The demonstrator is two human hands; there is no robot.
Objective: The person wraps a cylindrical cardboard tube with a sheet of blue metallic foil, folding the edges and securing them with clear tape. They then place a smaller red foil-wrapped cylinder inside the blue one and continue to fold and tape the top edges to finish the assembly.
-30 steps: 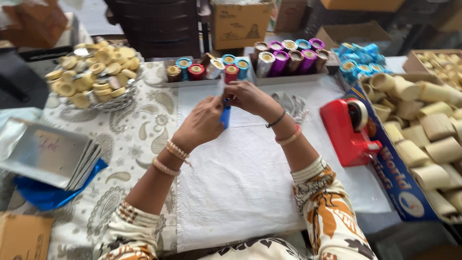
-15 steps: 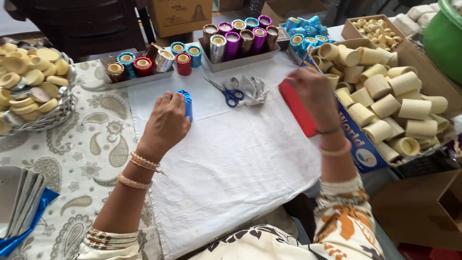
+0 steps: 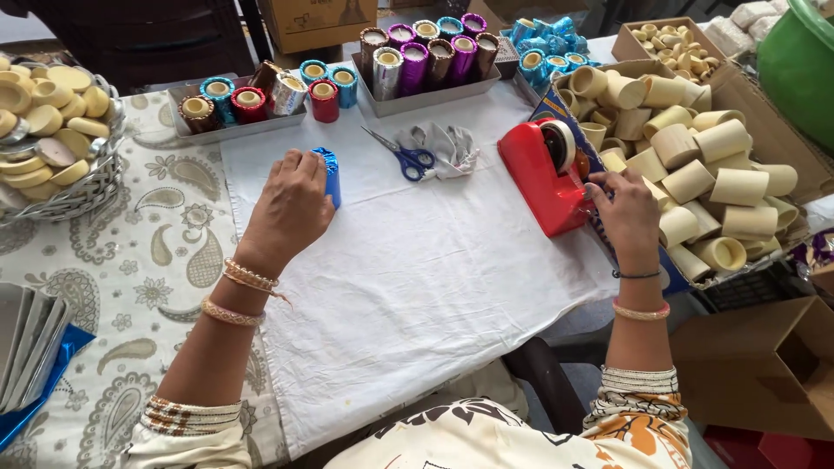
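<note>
Grey trays (image 3: 228, 132) hold foil-wrapped tubes (image 3: 325, 100); a cardboard box (image 3: 784, 156) holds plain tubes (image 3: 738, 187).

The left hand (image 3: 291, 208) rested on the white cloth (image 3: 417, 287), its fingers closed around a roll wrapped in shiny blue foil (image 3: 329, 174) that stood upright under them. The right hand (image 3: 624, 213) reached to the red tape dispenser (image 3: 543, 174) at the cloth's right edge, fingertips at its front end. Between the hands, towards the far side, lay blue-handled scissors (image 3: 401, 155) just beside a crumpled grey rag (image 3: 452, 146). Two metal trays (image 3: 221, 130) of foil-covered rolls stood beyond the cloth. A carton of plain cream cylinders (image 3: 695, 165) lay to the right, and a wire basket of pale discs (image 3: 52, 113) to the far left.
</note>
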